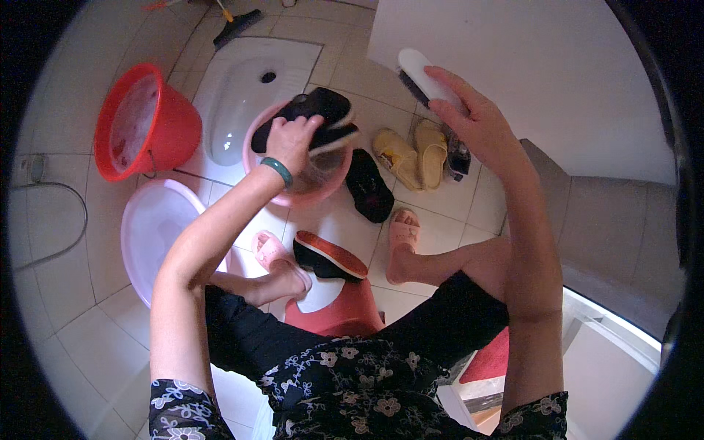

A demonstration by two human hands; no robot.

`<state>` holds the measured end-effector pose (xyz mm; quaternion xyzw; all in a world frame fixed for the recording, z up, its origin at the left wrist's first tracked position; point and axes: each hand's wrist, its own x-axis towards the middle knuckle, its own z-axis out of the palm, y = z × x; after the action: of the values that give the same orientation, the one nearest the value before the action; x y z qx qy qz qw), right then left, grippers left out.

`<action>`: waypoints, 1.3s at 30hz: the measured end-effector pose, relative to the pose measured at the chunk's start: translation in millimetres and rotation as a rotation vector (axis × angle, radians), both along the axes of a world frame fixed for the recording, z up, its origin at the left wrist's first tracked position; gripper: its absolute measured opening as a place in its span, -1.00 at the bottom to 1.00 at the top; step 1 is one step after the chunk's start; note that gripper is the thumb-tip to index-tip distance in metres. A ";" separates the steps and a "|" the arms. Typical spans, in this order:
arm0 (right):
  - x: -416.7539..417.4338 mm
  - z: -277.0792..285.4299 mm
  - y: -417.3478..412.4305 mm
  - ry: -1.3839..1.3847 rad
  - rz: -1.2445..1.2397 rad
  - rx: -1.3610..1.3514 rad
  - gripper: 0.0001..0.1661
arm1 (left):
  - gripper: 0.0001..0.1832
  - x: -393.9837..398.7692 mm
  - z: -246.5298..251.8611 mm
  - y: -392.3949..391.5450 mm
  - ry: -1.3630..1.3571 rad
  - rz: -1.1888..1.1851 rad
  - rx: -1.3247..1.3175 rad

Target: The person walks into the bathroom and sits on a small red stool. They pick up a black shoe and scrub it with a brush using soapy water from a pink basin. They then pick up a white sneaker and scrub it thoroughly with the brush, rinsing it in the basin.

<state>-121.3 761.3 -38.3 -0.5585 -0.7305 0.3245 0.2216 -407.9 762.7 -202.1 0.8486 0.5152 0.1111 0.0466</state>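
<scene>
My left hand (290, 140) grips a black shoe (324, 104) with a pale sole edge, blurred, above a pink basin (344, 184). Whether it is one shoe or two pressed together I cannot tell. Water shows in part of the basin below. Up and to the right, my right hand (467, 110) holds a scrubbing brush (418, 69) by its white back, dark bristles facing down-left, apart from the shoe. On the tiles beside the basin lies a black shoe or insole (369, 187). A black shoe with a red sole (333, 256) rests on its side between my feet.
A red bucket (181, 124) with suds and a pale basin (159, 231) stand left, near a squat toilet (220, 121). Yellow slippers (404, 159) sit right of the basin. A red stool (341, 313) is between my legs. A squeegee (236, 28) lies at the back.
</scene>
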 end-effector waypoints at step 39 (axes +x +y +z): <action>183.7 -410.8 -34.2 -0.639 -0.214 0.014 -0.58 | -0.32 -11.7 -285.0 -12.8 -1.875 1.213 -1.117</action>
<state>62.3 727.1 -449.1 -0.7039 -0.7026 0.1027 0.0179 -419.6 750.0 -487.2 -0.0675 0.5680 0.4426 0.6906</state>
